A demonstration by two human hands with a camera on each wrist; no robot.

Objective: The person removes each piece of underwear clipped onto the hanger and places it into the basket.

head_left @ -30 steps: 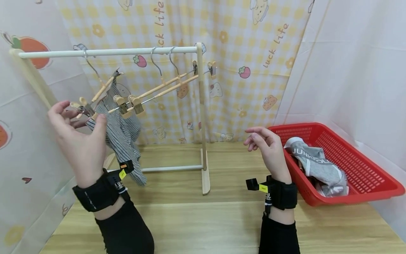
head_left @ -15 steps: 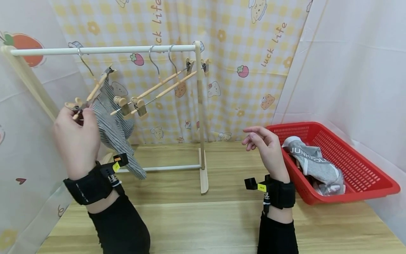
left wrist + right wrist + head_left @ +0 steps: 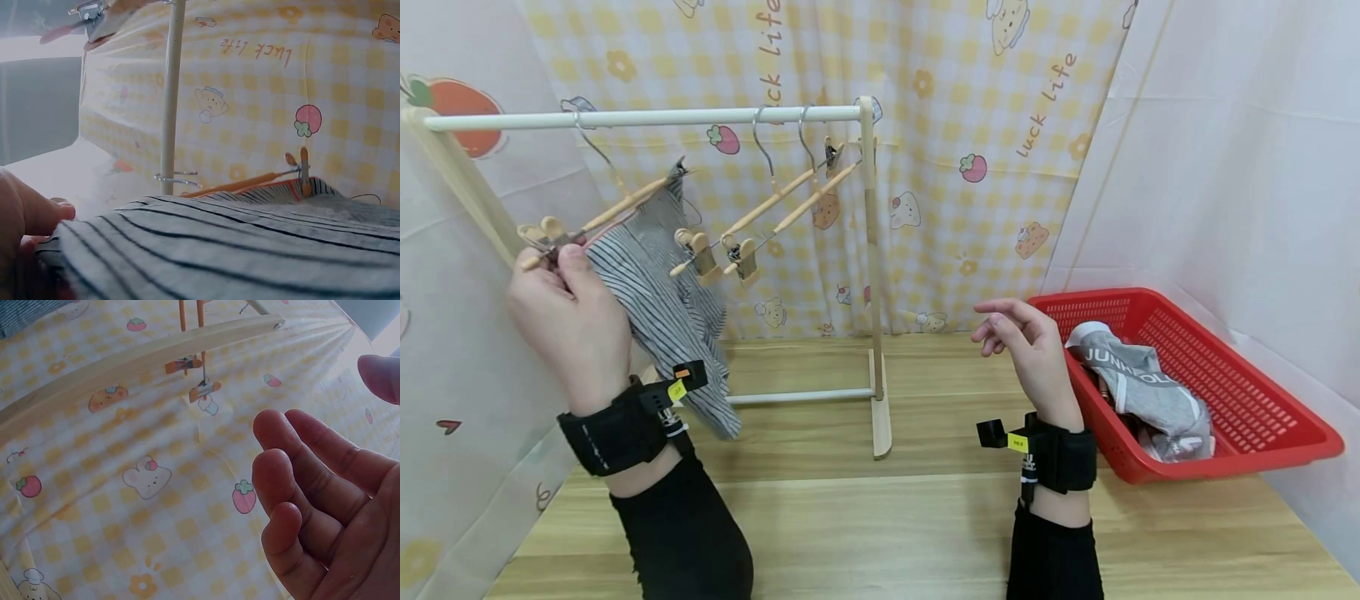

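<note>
One grey garment (image 3: 1138, 379) reads "JUNK" in basket (image 3: 1262, 417).

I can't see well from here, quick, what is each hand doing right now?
Left hand: fingers pinch the near clip end of the wooden hanger carrying the striped cloth.
Right hand: open, holding nothing.

"Luck life" is printed in orange on the yellow checked curtain (image 3: 925, 125), once running upward near its top middle and once slanting at the upper right. The same words are seen upside down on the curtain in the left wrist view. "JUNK" and further unclear letters are woven in white on the waistband of the grey underwear (image 3: 1138, 379) lying in the red basket (image 3: 1262, 392).
</note>
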